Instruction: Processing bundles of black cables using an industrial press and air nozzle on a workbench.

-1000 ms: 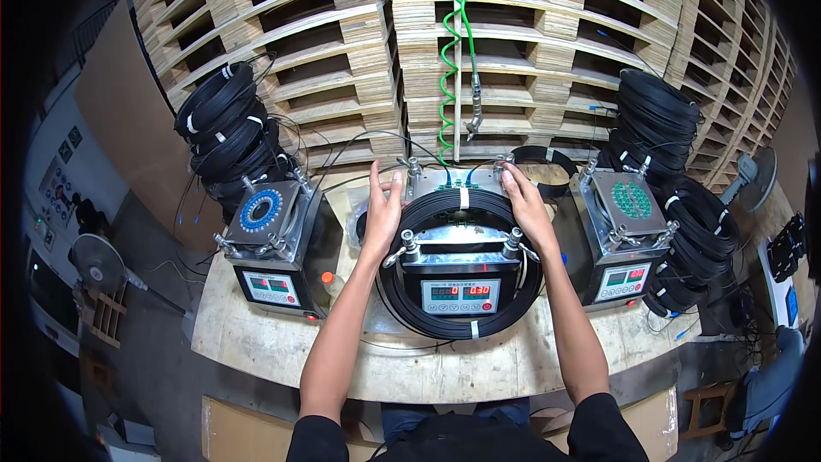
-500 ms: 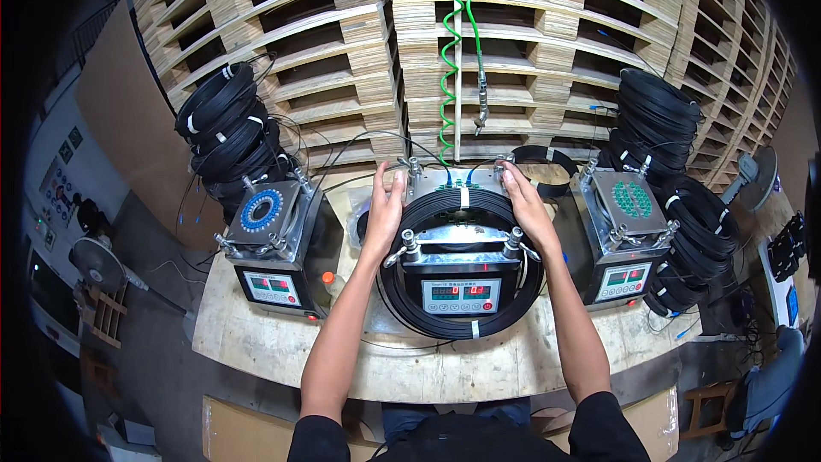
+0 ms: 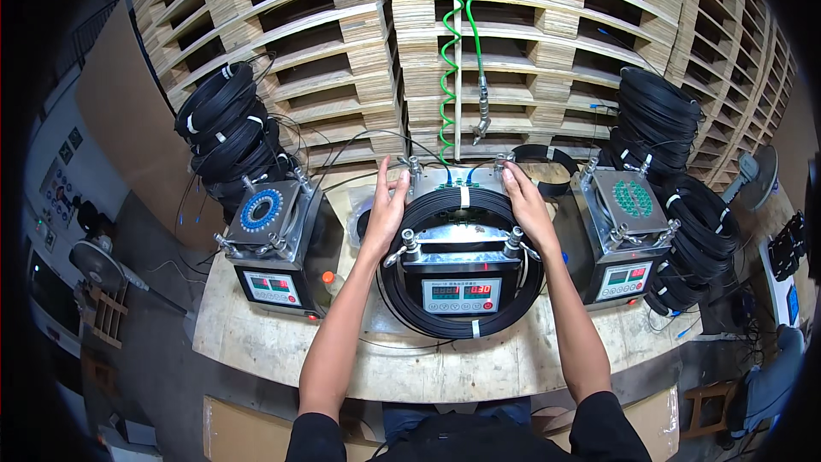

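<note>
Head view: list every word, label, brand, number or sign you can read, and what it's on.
Middle machine's panel: red lit digits, not copied here; small print above too small to read.
Left machine's panel: red digits, too small to read surely.
Right machine's panel: same.
Wall marks, far left: too blurred.
Black cable coil around the middle panel: white bands, no readable print.

Pale wooden table (image 3: 410, 376); on it three metal machines (image 3: 462, 267), orange-capped bottle (image 3: 329, 278).

Bright centre, dim sides, bowed edges.
</note>
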Motion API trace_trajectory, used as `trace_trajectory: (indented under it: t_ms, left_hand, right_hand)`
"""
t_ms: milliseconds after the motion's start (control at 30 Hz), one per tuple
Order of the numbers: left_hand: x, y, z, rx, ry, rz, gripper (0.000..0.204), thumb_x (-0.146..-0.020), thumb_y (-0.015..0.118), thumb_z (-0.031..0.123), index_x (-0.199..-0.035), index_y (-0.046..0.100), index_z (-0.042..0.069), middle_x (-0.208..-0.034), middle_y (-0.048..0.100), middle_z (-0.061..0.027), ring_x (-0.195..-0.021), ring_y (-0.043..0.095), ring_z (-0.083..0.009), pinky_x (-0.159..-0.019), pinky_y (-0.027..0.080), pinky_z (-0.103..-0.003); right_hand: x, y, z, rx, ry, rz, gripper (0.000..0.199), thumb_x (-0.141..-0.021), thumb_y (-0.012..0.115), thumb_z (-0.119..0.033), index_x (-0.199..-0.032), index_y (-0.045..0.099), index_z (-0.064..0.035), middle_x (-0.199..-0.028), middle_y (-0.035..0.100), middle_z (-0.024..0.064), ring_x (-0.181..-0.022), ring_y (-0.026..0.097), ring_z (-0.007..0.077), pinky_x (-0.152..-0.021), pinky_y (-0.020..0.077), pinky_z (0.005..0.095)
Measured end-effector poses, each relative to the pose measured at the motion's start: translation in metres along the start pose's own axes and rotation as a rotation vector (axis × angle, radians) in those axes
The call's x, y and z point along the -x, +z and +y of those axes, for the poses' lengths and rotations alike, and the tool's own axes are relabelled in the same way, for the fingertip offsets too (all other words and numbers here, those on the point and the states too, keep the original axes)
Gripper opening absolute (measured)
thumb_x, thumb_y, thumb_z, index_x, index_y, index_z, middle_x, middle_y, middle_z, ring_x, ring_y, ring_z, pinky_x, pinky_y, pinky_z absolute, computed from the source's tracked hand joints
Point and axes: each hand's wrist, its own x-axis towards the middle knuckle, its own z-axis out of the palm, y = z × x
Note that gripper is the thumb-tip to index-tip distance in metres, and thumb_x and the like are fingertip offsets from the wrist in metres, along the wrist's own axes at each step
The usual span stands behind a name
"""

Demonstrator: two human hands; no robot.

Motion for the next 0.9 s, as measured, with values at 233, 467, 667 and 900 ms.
trace_trajectory:
  t_ms: [233, 467, 667, 900]
  left_hand:
    - [-0.001, 0.001, -0.002, -0.017, -0.023, 0.056, 0.072, -0.107, 0.053, 0.051, -0.163, 0.029, 0.013, -0.12, 0.061, -0.0108, -0.1, 0.056, -0.0152, -0.09, 0.047, -0.03]
    - [0.0, 0.001, 0.0, -0.067, -0.012, 0.069, 0.073, -0.107, 0.052, 0.053, -0.162, 0.032, 0.01, -0.124, 0.063, -0.0142, -0.113, 0.058, -0.0193, -0.095, 0.047, -0.035]
    - [-0.001, -0.002, -0.002, -0.043, 0.034, 0.069, 0.074, -0.106, 0.055, 0.051, -0.162, 0.031, 0.009, -0.111, 0.066, -0.012, -0.095, 0.06, -0.0174, -0.09, 0.049, -0.031]
    - [-0.003, 0.001, -0.009, 0.042, 0.008, 0.016, 0.062, -0.11, 0.051, 0.045, -0.157, 0.039, 0.006, -0.109, 0.07, -0.0087, -0.1, 0.062, -0.0136, -0.086, 0.05, -0.029]
  right_hand:
    - [0.0, 0.001, 0.002, 0.002, -0.012, 0.012, 0.057, -0.108, 0.049, -0.047, -0.146, 0.056, -0.0053, -0.144, 0.061, 0.0208, -0.136, 0.057, 0.0345, -0.113, 0.0413, 0.0383]
    - [-0.001, 0.001, 0.006, 0.003, -0.013, 0.009, 0.056, -0.108, 0.048, -0.048, -0.146, 0.057, -0.0078, -0.141, 0.063, 0.0213, -0.134, 0.058, 0.0348, -0.112, 0.0421, 0.0386]
    - [-0.002, 0.001, 0.002, -0.039, -0.05, -0.015, 0.054, -0.11, 0.047, -0.045, -0.144, 0.058, -0.0046, -0.14, 0.063, 0.0219, -0.133, 0.059, 0.0342, -0.11, 0.0433, 0.0376]
    - [0.009, -0.03, -0.019, 0.213, -0.184, -0.328, 0.046, -0.11, 0.05, -0.034, -0.138, 0.061, 0.0003, -0.127, 0.071, 0.022, -0.118, 0.068, 0.0304, -0.105, 0.0478, 0.0379]
